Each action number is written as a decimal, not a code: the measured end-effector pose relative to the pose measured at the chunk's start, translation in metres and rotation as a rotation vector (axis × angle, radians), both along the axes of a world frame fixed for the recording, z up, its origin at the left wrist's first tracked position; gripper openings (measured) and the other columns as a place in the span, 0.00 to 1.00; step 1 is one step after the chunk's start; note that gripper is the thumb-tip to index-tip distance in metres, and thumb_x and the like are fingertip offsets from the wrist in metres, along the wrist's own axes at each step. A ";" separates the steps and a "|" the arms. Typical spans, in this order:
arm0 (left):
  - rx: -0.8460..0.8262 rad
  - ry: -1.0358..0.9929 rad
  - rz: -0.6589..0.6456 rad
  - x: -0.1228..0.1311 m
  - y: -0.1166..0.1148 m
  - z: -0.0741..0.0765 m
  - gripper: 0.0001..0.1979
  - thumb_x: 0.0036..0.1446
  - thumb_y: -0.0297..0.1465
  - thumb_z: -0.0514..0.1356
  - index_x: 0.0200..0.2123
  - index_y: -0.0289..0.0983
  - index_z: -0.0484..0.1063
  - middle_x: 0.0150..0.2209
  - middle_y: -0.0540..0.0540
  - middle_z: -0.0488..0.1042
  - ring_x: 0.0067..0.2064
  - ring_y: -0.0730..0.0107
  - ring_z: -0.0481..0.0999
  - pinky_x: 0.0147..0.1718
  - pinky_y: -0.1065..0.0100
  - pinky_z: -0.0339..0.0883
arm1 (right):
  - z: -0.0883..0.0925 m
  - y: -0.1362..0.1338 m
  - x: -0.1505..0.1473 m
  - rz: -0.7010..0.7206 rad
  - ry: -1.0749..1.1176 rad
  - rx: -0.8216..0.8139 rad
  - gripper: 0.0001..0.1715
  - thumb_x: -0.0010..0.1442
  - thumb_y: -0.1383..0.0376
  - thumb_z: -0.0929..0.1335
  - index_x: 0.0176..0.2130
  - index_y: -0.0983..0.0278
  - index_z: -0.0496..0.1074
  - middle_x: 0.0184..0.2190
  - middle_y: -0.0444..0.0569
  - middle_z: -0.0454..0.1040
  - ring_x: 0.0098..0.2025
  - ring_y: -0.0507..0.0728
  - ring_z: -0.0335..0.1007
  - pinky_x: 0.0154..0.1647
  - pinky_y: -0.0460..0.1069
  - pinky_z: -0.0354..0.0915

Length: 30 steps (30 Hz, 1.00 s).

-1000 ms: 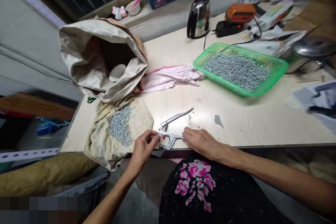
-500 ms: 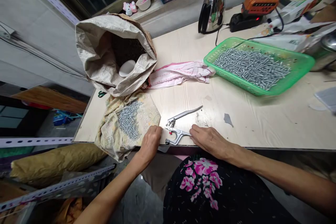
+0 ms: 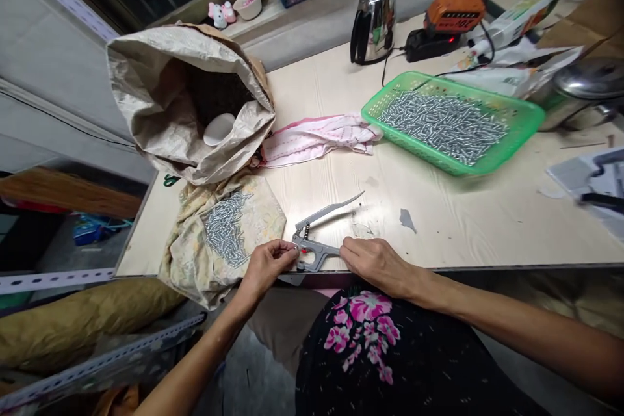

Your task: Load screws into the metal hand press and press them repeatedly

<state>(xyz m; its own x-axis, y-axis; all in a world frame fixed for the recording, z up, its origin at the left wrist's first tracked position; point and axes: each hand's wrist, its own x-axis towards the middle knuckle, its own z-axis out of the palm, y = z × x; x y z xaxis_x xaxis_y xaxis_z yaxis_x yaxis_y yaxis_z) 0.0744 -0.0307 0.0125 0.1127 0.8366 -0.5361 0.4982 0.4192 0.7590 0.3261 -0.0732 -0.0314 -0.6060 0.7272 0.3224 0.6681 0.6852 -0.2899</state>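
Observation:
My right hand (image 3: 377, 263) is closed around the lower handle of grey metal snap pliers (image 3: 319, 249) at the table's front edge. Their upper handle stands raised, with a spring near the hinge and a red tip in the jaw. My left hand (image 3: 266, 265) pinches at the jaw's left side; whatever is between its fingertips is too small to make out. Left of the pliers, many small silvery metal pieces (image 3: 225, 233) lie piled on a patterned yellowish cloth (image 3: 266, 211). More small metal pieces (image 3: 443, 122) fill a green plastic basket (image 3: 526, 120) at the back right.
A large open sack (image 3: 131, 78) with a white scoop-like dish (image 3: 219, 129) stands at the back left. A pinkish white cloth (image 3: 316, 140) lies beside it. Behind are a steel kettle (image 3: 383, 19) and an orange battery (image 3: 454, 12) on a charger. A grey scrap (image 3: 407, 220) lies right of the pliers.
My left hand has come to the pliers' jaw, its fingers now in a pinch there instead of curled beside it. The right hand keeps the lower handle. The view has shifted slightly.

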 end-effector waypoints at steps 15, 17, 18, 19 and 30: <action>-0.173 0.085 -0.215 0.003 0.013 0.005 0.22 0.39 0.47 0.66 0.22 0.32 0.72 0.16 0.53 0.64 0.20 0.79 0.58 0.20 0.74 0.49 | 0.000 0.003 0.000 0.024 0.010 -0.048 0.15 0.65 0.76 0.55 0.33 0.65 0.64 0.29 0.46 0.65 0.24 0.50 0.52 0.22 0.50 0.46; -0.183 0.110 -0.247 0.003 0.016 0.005 0.21 0.39 0.47 0.66 0.21 0.33 0.71 0.16 0.53 0.63 0.19 0.79 0.57 0.20 0.74 0.48 | -0.002 0.003 0.000 0.013 0.009 -0.074 0.14 0.66 0.75 0.56 0.33 0.65 0.64 0.29 0.45 0.65 0.23 0.50 0.51 0.22 0.50 0.45; -0.189 0.120 -0.258 0.004 0.018 0.005 0.21 0.39 0.47 0.66 0.20 0.33 0.70 0.15 0.53 0.62 0.18 0.80 0.57 0.19 0.74 0.47 | -0.004 0.004 0.001 0.010 0.010 -0.086 0.13 0.66 0.74 0.56 0.33 0.65 0.64 0.29 0.45 0.65 0.23 0.50 0.51 0.22 0.50 0.45; -0.195 0.129 -0.267 0.004 0.019 0.005 0.20 0.39 0.46 0.66 0.20 0.33 0.70 0.15 0.54 0.62 0.18 0.80 0.56 0.19 0.74 0.46 | -0.005 0.004 0.001 0.007 0.014 -0.095 0.13 0.67 0.74 0.57 0.33 0.65 0.64 0.29 0.45 0.65 0.23 0.50 0.50 0.23 0.50 0.44; -0.355 0.098 -0.208 0.005 0.028 0.003 0.20 0.30 0.42 0.72 0.21 0.33 0.73 0.17 0.52 0.70 0.20 0.76 0.67 0.23 0.73 0.63 | -0.006 0.004 0.001 0.010 0.061 -0.050 0.15 0.66 0.77 0.56 0.31 0.65 0.64 0.28 0.45 0.64 0.24 0.51 0.52 0.25 0.49 0.46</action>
<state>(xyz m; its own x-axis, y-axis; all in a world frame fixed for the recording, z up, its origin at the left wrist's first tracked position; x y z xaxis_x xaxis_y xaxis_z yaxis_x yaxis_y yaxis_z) 0.0796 -0.0024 0.0154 0.1940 0.5626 -0.8037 0.6624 0.5292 0.5304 0.3272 -0.0687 -0.0376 -0.5936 0.7372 0.3228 0.6411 0.6756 -0.3639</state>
